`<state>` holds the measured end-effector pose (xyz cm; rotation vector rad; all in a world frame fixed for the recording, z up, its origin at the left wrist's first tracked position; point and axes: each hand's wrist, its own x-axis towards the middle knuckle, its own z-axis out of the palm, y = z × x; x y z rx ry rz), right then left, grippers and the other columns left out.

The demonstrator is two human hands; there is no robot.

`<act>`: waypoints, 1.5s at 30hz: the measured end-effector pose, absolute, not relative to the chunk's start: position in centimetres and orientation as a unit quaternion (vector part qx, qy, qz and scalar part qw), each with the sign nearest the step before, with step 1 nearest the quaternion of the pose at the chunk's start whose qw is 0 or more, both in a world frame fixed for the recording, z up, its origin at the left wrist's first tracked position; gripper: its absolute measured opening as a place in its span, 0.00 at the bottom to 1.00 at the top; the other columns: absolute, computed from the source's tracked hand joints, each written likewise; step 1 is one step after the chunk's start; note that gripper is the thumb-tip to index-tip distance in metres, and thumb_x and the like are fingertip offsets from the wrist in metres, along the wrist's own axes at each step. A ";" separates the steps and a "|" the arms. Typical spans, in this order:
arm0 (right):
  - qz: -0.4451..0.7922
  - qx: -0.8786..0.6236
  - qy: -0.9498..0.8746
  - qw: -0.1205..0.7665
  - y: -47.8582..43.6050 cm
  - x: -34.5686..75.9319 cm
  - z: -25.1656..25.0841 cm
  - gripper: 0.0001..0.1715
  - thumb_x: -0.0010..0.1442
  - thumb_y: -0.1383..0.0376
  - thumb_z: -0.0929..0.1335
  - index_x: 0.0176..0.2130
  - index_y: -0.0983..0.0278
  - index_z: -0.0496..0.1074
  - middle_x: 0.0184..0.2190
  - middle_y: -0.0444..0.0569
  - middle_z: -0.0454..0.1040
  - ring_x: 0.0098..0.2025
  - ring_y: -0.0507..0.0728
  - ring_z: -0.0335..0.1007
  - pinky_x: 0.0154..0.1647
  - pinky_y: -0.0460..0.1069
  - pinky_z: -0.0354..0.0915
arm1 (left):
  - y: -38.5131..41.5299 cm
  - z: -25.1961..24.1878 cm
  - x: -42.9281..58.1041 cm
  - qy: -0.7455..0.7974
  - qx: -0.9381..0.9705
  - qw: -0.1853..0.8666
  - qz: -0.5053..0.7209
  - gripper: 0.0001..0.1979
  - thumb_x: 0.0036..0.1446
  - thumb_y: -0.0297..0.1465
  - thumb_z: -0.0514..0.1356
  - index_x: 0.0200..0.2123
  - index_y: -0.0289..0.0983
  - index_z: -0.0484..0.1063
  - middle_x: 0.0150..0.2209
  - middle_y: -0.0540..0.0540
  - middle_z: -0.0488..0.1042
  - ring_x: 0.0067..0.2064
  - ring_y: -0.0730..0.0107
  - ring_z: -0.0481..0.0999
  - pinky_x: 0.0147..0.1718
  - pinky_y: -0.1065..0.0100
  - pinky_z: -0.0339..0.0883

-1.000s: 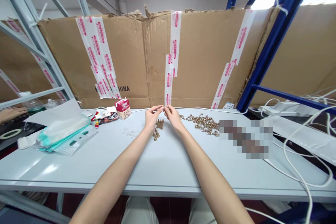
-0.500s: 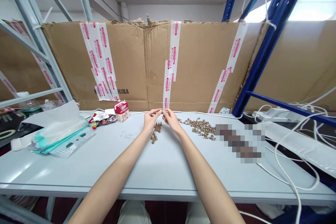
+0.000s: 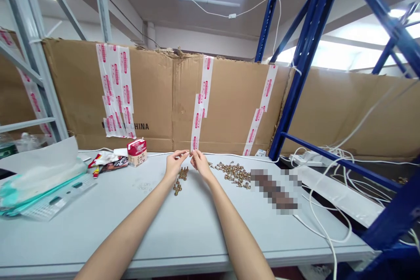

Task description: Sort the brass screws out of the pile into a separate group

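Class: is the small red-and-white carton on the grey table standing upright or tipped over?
Upright. The small red-and-white carton rests on its base on the grey table, its red top facing up, beside crumpled wrappers.

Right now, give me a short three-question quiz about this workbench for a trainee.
1. True or false: the left hand and right hand pinch one small part between their fingertips.
2. The big heap of brass parts lies: A) left of the hands, B) right of the hands, C) inside the tissue pack.
3. What colours is the carton on the table?
Key: 1 true; 2 B; 3 red and white.
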<state>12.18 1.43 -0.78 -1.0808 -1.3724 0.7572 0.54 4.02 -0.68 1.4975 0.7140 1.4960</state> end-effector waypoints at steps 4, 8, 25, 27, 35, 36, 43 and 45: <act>0.300 -0.453 -0.602 0.586 1.0 12.1 -0.7 0.18 0.52 0.50 0.62 0.31 0.62 0.61 0.16 0.38 0.60 0.16 0.47 0.50 0.17 0.43 0.46 | 4.3 -0.7 0.3 0.284 0.597 0.446 0.603 0.17 0.41 0.40 0.63 0.31 0.34 0.75 0.35 0.41 0.76 0.40 0.63 0.73 0.42 0.64 0.62; 0.327 -0.434 -0.589 0.599 1.2 11.9 -0.8 0.20 0.53 0.48 0.61 0.27 0.63 0.60 0.15 0.38 0.57 0.16 0.47 0.48 0.16 0.43 0.45 | 4.2 -0.8 0.5 0.270 0.610 0.451 0.593 0.15 0.43 0.40 0.62 0.31 0.35 0.76 0.35 0.42 0.75 0.39 0.64 0.73 0.42 0.64 0.63; 0.374 -0.427 -0.556 0.608 1.4 11.6 -0.7 0.25 0.51 0.44 0.59 0.23 0.63 0.57 0.12 0.36 0.49 0.15 0.45 0.41 0.16 0.44 0.41 | 4.0 -0.7 0.8 0.269 0.622 0.441 0.588 0.14 0.43 0.39 0.62 0.31 0.36 0.76 0.33 0.44 0.75 0.38 0.66 0.72 0.38 0.68 0.61; 0.403 -0.434 -0.548 0.591 1.4 11.7 -0.6 0.28 0.50 0.42 0.58 0.21 0.62 0.54 0.12 0.35 0.45 0.14 0.45 0.37 0.15 0.44 0.39 | 3.8 -0.7 0.9 0.270 0.629 0.433 0.587 0.13 0.44 0.38 0.62 0.31 0.36 0.76 0.33 0.45 0.75 0.38 0.67 0.71 0.38 0.68 0.60; 0.364 -0.437 -0.595 0.568 1.4 12.3 -0.6 0.23 0.52 0.46 0.60 0.27 0.64 0.61 0.14 0.38 0.55 0.16 0.46 0.47 0.17 0.43 0.45 | 3.8 -0.5 0.5 0.284 0.623 0.427 0.591 0.14 0.44 0.39 0.61 0.31 0.35 0.76 0.33 0.44 0.75 0.38 0.65 0.71 0.38 0.66 0.61; 0.367 -0.431 -0.598 0.568 1.4 12.3 -0.6 0.23 0.52 0.46 0.61 0.26 0.64 0.60 0.15 0.38 0.55 0.16 0.46 0.46 0.17 0.43 0.44 | 3.9 -0.6 0.5 0.282 0.622 0.428 0.592 0.14 0.44 0.39 0.61 0.31 0.35 0.76 0.33 0.43 0.75 0.38 0.65 0.71 0.38 0.66 0.61; 0.517 -0.375 -0.534 0.554 0.7 11.8 0.2 0.26 0.50 0.43 0.60 0.22 0.62 0.51 0.13 0.34 0.42 0.15 0.45 0.32 0.16 0.44 0.36 | 3.9 -1.1 0.9 0.269 0.624 0.437 0.589 0.13 0.44 0.39 0.61 0.31 0.36 0.76 0.34 0.44 0.75 0.38 0.66 0.72 0.40 0.66 0.62; 0.519 -0.375 -0.543 0.543 0.5 11.7 0.3 0.26 0.52 0.44 0.58 0.22 0.62 0.51 0.13 0.34 0.43 0.15 0.46 0.34 0.16 0.44 0.38 | 3.9 -1.1 0.9 0.265 0.620 0.446 0.588 0.13 0.44 0.38 0.61 0.31 0.35 0.75 0.34 0.44 0.75 0.38 0.66 0.72 0.41 0.66 0.62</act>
